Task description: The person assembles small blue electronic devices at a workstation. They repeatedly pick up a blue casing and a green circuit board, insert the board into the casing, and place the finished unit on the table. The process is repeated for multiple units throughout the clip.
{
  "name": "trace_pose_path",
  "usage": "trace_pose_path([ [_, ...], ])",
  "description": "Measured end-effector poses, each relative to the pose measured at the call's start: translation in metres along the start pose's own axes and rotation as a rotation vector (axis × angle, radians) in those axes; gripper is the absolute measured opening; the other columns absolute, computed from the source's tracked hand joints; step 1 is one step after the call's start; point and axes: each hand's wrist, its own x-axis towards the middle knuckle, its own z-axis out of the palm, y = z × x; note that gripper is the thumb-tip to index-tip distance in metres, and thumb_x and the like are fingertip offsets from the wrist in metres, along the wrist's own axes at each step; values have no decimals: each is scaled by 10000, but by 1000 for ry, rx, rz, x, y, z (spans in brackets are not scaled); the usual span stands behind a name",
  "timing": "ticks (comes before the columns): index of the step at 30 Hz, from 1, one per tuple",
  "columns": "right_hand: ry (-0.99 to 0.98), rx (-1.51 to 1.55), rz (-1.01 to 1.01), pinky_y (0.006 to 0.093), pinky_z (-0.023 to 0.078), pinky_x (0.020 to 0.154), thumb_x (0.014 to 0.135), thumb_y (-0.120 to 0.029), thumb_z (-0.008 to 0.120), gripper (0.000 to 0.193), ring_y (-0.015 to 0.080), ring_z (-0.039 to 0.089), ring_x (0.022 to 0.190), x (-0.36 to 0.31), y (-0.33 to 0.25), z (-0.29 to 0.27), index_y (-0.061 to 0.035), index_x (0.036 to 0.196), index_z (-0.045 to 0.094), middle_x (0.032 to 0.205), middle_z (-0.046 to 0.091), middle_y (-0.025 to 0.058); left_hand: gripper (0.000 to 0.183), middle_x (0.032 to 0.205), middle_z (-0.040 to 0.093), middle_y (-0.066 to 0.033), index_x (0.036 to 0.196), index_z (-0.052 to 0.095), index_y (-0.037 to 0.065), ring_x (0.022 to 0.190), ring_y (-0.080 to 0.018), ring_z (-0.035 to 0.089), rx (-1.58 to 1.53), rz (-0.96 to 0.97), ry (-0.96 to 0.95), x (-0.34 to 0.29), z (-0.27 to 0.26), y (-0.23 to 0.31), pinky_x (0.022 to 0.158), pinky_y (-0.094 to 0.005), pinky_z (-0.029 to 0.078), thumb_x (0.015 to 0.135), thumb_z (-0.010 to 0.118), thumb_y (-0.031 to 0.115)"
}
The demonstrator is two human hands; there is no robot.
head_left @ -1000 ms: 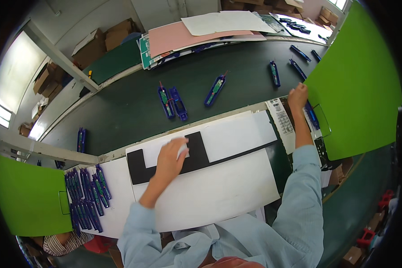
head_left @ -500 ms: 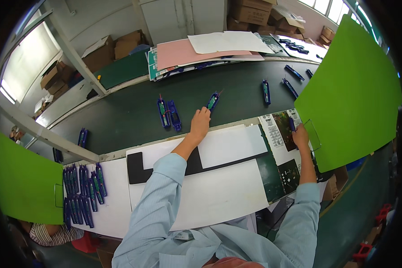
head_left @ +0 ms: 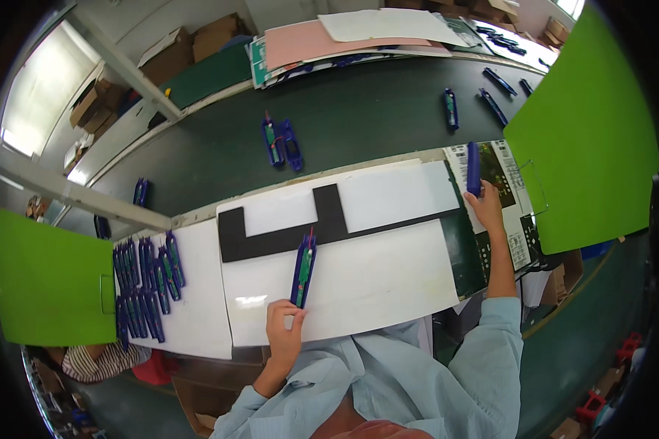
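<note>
My left hand (head_left: 284, 329) pinches the lower end of a long blue housing half with a green circuit board (head_left: 304, 269) inside. A thin red wire or tip sticks out at its top, and it lies over the white work sheet in front of my body. At the right, my right hand (head_left: 488, 208) grips the lower end of a blue housing piece (head_left: 474, 167), upright over a dark printed sheet (head_left: 494, 172). I cannot see the inner side of that piece. Ahead on the dark green surface, an opened blue housing with a board (head_left: 272, 143) lies beside its blue cover (head_left: 291, 146).
Several blue housings (head_left: 143, 289) stand in rows at the left. A black angular strip (head_left: 271, 241) crosses the white sheet (head_left: 359, 293). Green panels (head_left: 55, 282) flank both sides. Stacked sheets (head_left: 344, 40) lie at the back; more blue devices (head_left: 452, 110) rest at the far right.
My left hand has drawn the housing with the board from the dark green surface back toward my body. My right hand has shifted slightly up, its blue piece now plainly showing. The whole view has tilted.
</note>
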Motion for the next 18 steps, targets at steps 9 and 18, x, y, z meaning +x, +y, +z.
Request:
trace_pose_path([
  [9, -406, 780, 276, 301, 618, 674, 1025, -194, 707, 330, 163, 713, 769, -4, -11, -23, 61, 1226, 651, 983, 716, 111, 222, 990, 646, -131, 920, 671, 12, 942, -321, 626, 20, 47, -135, -28, 5, 6, 805, -407, 517, 837, 869, 70],
  [18, -1264, 1230, 583, 367, 645, 874, 1066, -113, 619, 341, 256, 760, 965, -221, -181, -17, 65, 1350, 556, 1186, 724, 210, 235, 1014, 661, -136, 949, 679, 26, 937, -329, 645, -26, 101, -213, -25, 17, 6, 807, -409, 527, 831, 877, 70],
])
